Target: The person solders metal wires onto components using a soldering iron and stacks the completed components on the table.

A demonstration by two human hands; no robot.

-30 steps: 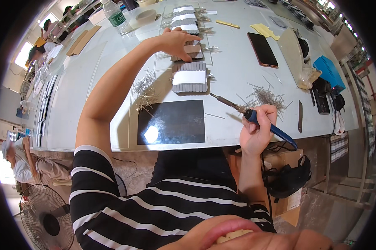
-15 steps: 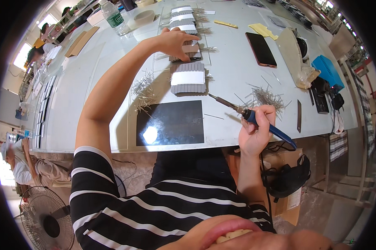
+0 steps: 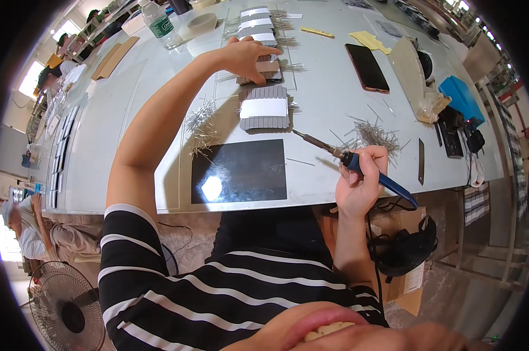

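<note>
My left hand [image 3: 244,58] reaches out to a stack of grey strips [image 3: 269,69] with a pale band. Thumb and forefinger span its near and far edges, and the hand covers its left part. Just nearer stands another grey stack with a white band [image 3: 264,109], thin wire leads poking out at its sides. In my right hand [image 3: 363,181] is a soldering iron [image 3: 352,161], fingers wrapped round its blue handle. Its tip points left, close to the near stack's lower right corner and apart from it. A dark rectangular plate [image 3: 241,175] lies at the table's front edge.
More banded stacks [image 3: 257,23] line up behind my left hand. Loose wire leads lie in a left pile [image 3: 203,128] and a right pile [image 3: 372,134]. Rightward are a phone [image 3: 367,68], a metal strip [image 3: 420,162] and a blue box [image 3: 460,100]. A bottle [image 3: 159,24] stands far left.
</note>
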